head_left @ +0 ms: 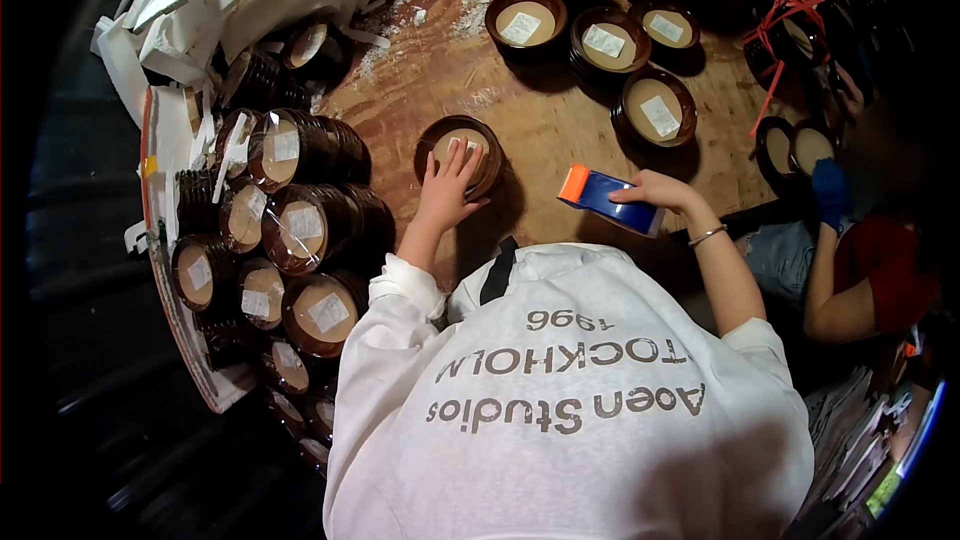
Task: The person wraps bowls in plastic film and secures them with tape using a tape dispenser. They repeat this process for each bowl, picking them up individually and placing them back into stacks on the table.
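Note:
My left hand (450,192) lies with its fingers spread on the inside of a brown-rimmed bowl (487,176), partly covering a white label in it. To the right, my right hand (655,192) is wrapped round a blue tool with an orange end (613,200), held just above the wooden table and pointing left. Beyond it stand more stacked bowls with white labels, the nearest being a bowl (657,108) above the tool.
Stacks of wrapped bowls (302,230) fill the table's left side, with white foam pieces (215,5) behind them. A co-worker's blue-gloved hand (830,190) is at two bowls on the right. Red ties (790,10) lie over bundles at the upper right.

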The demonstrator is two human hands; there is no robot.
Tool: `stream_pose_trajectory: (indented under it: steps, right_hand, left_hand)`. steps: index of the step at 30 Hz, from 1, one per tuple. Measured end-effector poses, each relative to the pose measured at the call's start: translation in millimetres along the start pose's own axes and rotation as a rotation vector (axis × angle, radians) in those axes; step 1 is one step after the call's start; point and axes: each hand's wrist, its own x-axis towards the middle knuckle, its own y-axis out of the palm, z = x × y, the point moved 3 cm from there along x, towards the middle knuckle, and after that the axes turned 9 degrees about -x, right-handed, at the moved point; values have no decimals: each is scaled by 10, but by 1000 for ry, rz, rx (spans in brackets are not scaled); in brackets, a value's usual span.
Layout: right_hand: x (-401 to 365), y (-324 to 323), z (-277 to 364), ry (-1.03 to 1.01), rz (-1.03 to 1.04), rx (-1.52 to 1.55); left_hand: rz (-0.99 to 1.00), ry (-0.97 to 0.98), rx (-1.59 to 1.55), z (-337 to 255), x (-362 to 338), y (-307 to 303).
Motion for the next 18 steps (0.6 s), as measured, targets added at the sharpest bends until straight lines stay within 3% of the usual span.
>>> stream_pose_trajectory:
  steps: [2,6,10,13,15,18]
  right_hand:
    - [224,82,15,48,-48,-181]
    - [881,472,67,-14,-80,-25]
    - [1040,548,589,-44,-113,-199]
    - [1235,648,700,-22,-93,-257]
    - [1269,678,764,61,-173,-450]
    - [1538,848,647,28,-229,-411]
  left_hand:
    - [-7,24,-13,-1,4,10]
    - [-13,22,-8,-29,-13,-18]
    - [-12,19,-8,-41,-17,-19]
    - [-24,19,-12,-51,-17,-14]
    - [-39,27,-17,-55,-21,-9]
    - [-61,57,2,-107,-22,-24]
